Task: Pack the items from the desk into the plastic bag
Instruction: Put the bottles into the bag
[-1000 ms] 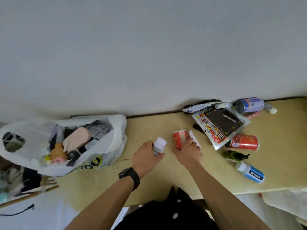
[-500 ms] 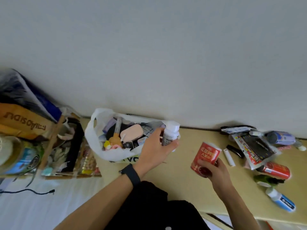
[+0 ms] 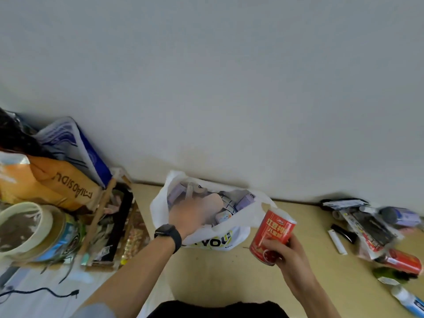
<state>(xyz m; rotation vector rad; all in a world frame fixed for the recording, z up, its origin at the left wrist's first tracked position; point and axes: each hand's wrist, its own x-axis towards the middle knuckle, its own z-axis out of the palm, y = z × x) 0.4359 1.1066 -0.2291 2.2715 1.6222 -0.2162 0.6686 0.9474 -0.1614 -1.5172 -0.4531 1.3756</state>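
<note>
Plastic bag (image 3: pixel 241 235) sits mouth-up at centre frame on the yellow desk (image 3: pixel 218 271), close to the wall and already crowded with goods.

Nearest, at lower centre-right, the right hand (image 3: pixel 289 255) grips a red can (image 3: pixel 271 237) round its lower end. The can tilts toward the bag and hangs just beside the front rim, not yet over the opening.

Beyond it, the left hand (image 3: pixel 190 216), a black wristwatch (image 3: pixel 168 234) on its wrist, reaches inside the bag's mouth beside a flat pink item (image 3: pixel 213 203). Blur and the bag's fold hide the fingers, so I cannot tell whether they hold anything.

The step in hand looks like loading: the can is next in line. It probably needs the left hand out of the way, or holding the rim wide, before the can can be lowered upright into a gap.

At far right a second red can (image 3: pixel 401 263), a printed pouch (image 3: pixel 371 230) and a blue-and-white bottle (image 3: pixel 408 301) lie unpacked.
</note>
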